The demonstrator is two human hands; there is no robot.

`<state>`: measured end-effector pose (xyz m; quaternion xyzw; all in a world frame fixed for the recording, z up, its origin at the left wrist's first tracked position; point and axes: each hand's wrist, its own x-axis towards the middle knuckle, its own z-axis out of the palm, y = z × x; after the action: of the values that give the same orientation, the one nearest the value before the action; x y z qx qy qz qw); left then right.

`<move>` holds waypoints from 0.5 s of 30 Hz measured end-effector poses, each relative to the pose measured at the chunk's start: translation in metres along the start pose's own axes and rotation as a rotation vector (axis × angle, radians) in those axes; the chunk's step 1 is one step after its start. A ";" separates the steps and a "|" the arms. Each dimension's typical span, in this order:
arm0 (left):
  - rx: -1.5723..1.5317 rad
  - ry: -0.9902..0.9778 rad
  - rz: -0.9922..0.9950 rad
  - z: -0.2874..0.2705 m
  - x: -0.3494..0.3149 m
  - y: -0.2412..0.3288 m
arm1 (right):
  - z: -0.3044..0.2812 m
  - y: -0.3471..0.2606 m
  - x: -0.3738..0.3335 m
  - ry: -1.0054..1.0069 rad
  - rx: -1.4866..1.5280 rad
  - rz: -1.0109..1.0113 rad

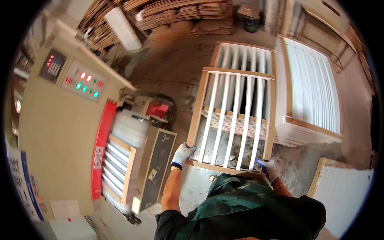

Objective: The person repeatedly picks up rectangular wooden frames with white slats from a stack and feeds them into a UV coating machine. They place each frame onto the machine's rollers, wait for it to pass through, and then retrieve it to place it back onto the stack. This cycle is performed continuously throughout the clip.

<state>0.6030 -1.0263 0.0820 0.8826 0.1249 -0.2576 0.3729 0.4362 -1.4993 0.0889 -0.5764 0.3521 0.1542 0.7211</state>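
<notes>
Both my hands hold a slatted frame [233,120], with white bars between bare brown-edged rails. My left hand [183,154], in a white and blue glove, is closed round its near left corner. At the near right corner my right hand [270,168], gloved alike, grips the rail; some of its fingers are hidden behind it. The frame is held out before my body, tilted away from me. Its far part overlaps a stack of similar slatted frames [245,45]; whether it touches them I cannot tell.
A tan machine [52,132] with a lit control panel [86,80] and a red strip [98,152] stands at left. Another slatted frame [130,172] is at its side, near a dark grey box [158,168]. White stacked panels [314,88] stand right; cardboard piles [188,16] lie behind.
</notes>
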 end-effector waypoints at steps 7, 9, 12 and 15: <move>0.112 0.243 -0.022 -0.027 -0.120 0.049 | -0.009 0.028 0.015 0.048 -0.052 -0.237; 0.049 0.292 -0.045 -0.035 -0.148 0.046 | -0.011 0.037 0.032 0.030 -0.083 -0.274; -0.003 0.424 -0.099 -0.048 -0.198 0.032 | 0.028 0.014 0.034 0.002 -0.145 -0.317; -0.183 0.600 -0.181 -0.037 -0.251 0.000 | 0.068 -0.029 0.022 -0.203 -0.320 -0.393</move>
<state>0.4070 -1.0063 0.2414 0.8674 0.3298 -0.0057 0.3727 0.4927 -1.4478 0.1007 -0.7220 0.1305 0.1221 0.6684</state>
